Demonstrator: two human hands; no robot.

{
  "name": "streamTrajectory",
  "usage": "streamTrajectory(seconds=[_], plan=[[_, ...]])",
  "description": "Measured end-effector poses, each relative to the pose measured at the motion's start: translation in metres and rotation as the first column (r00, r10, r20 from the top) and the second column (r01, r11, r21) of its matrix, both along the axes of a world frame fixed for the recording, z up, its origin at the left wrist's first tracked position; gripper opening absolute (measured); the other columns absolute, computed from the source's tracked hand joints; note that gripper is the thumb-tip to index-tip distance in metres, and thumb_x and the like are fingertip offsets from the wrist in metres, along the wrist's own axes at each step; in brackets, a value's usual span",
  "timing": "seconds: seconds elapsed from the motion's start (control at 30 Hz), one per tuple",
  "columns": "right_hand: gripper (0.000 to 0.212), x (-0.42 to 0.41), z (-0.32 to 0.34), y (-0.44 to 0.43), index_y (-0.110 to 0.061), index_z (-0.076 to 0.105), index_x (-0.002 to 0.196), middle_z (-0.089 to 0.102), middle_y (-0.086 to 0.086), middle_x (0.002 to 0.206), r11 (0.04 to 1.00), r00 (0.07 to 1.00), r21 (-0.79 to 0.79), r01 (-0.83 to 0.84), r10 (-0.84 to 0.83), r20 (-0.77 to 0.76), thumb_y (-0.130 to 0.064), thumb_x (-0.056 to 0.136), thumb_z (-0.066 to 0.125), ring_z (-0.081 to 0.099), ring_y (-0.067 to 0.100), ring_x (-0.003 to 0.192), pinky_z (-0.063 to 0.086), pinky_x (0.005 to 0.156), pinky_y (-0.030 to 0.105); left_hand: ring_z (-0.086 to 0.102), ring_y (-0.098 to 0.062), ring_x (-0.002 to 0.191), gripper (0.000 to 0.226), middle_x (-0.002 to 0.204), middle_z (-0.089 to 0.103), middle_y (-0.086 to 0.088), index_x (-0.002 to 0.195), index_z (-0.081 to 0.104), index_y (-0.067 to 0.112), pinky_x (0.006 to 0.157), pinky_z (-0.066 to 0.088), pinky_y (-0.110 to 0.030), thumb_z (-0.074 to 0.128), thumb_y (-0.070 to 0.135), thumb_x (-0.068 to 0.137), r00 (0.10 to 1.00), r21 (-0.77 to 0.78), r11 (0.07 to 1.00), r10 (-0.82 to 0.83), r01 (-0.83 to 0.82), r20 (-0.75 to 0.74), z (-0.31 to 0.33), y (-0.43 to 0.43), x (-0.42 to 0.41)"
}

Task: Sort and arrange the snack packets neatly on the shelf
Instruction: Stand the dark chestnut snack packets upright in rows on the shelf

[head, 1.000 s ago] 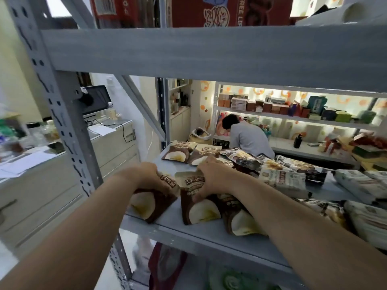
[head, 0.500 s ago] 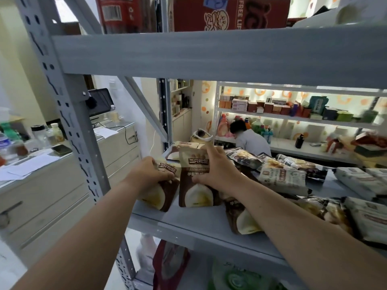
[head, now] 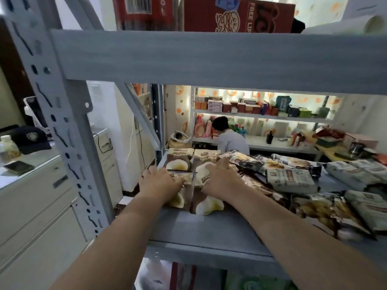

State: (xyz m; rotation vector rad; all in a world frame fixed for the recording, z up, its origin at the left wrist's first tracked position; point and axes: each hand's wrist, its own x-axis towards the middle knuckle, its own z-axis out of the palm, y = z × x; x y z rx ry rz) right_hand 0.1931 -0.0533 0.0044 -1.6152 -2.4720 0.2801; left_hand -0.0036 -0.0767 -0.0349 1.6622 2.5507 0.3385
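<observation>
Two hands flat on brown packets, grey shelf, cluttered stockroom.

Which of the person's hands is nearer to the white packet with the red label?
Right. The right hand presses brown packets just left of the white packet; the left hand lies farther left, beyond the right hand.

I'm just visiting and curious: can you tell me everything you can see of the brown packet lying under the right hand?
The brown packet is a glossy, soft-looking pouch, dark brown with a pale cream-and-yellow picture at its near end and a beige band with print further up. It lies flat on the grey shelf, near the front left corner. The right hand presses on its upper part, hiding it. A matching packet under the left hand lies against its left side.
</observation>
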Motion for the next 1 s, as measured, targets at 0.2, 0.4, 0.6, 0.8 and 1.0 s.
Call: streamTrajectory(seconds=[0.2,0.4,0.6,0.8,1.0], plan=[[0.051,-0.006,-0.018,-0.009,-0.023,0.053,0.137,0.023,0.024,0.156,0.983,0.983,0.164,-0.086,0.057,0.174,-0.041,0.092,0.043,0.014,0.040,0.145,0.012,0.120,0.046,0.036,-0.029,0.127,0.059,0.138,0.040,-0.008,0.136,0.042,0.021,0.103,0.039,-0.047,0.040,0.057,0.090,0.952,0.181,0.935,-0.293,0.304,-0.085,-0.004,-0.007,0.000],[0.060,-0.004,-0.028,-0.016,-0.022,0.035,0.150,0.015,0.016,0.163,0.989,0.978,0.133,-0.059,0.031,0.204,-0.050,0.098,0.027,0.006,0.035,0.150,0.006,0.118,0.050,0.043,-0.024,0.130,0.046,0.143,0.046,-0.002,0.139,0.045,0.031,0.106,0.040,-0.042,0.036,0.046,0.097,0.881,0.135,0.870,-0.469,0.474,-0.067,-0.008,-0.014,0.002],[0.074,-0.004,-0.036,-0.021,-0.018,0.015,0.157,0.015,0.015,0.163,0.997,0.949,0.064,-0.041,0.019,0.315,-0.058,0.095,0.019,0.006,0.031,0.151,-0.001,0.119,0.052,0.020,-0.025,0.146,0.051,0.160,0.023,-0.006,0.150,0.027,0.029,0.115,0.023,-0.044,0.028,0.043,0.101,0.871,0.055,0.869,-0.490,0.491,-0.036,-0.013,-0.016,0.000],[0.064,-0.002,-0.019,-0.028,-0.016,0.040,0.145,0.038,0.016,0.152,0.993,0.974,0.088,-0.078,0.057,0.220,-0.053,0.094,0.029,0.026,0.033,0.143,0.020,0.117,0.048,0.040,-0.027,0.131,0.047,0.146,0.042,-0.006,0.142,0.041,0.025,0.108,0.037,-0.044,0.034,0.041,0.098,0.872,0.010,0.873,-0.486,0.488,-0.060,0.001,-0.012,0.004],[0.031,0.026,0.021,-0.027,-0.020,0.065,0.106,0.065,0.003,0.105,0.949,0.988,0.281,-0.145,0.126,0.087,-0.040,0.089,0.048,0.058,0.022,0.091,0.043,0.066,0.032,0.059,-0.017,0.090,0.028,0.108,0.062,0.003,0.110,0.058,0.030,0.078,0.055,-0.038,0.053,0.041,0.084,0.871,0.202,0.849,-0.489,0.487,-0.046,0.036,0.005,0.030]])
